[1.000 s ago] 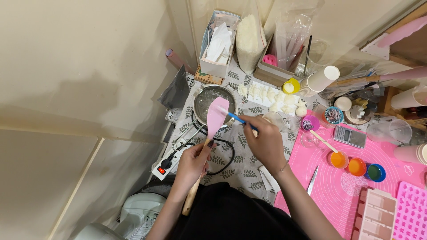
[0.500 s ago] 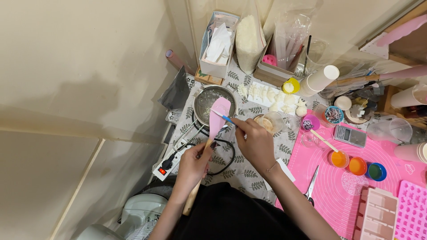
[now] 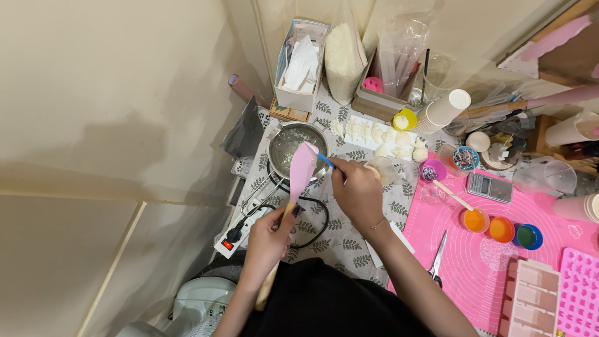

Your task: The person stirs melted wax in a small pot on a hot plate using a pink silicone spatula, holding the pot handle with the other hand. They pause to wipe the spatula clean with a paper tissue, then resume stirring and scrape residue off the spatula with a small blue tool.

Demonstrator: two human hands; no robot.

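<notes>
I hold a pink silicone spatula with a pale wooden handle. Its flat, rounded blade is tilted up and away from me, and the handle runs down toward my lap. My left hand is wrapped around the handle partway down, fingers closed on the wood, with the blade well above my knuckles and the bare handle end sticking out below my wrist.

My right hand pinches a thin blue-handled tool between thumb and fingertips. The tool points left from my fingers, and its tip meets the upper edge of the spatula blade. I cannot tell what kind of tip it has.

Just behind the blade, beyond both hands, sits a small metal pot with pale, partly melted contents, on a black burner whose cord loops under my right wrist. A white power strip with a red switch lies just left of my left hand.

To the right of my right hand stands a clear cup, and past it a pink silicone mat carries small cups of orange and green colour, scissors, a pocket scale and pink moulds. Farther from my fingers are a white tray of white lumps, stacked paper cups and boxes of supplies.

Everything rests on a leaf-patterned cloth on a low surface pushed against a plain cream wall.
</notes>
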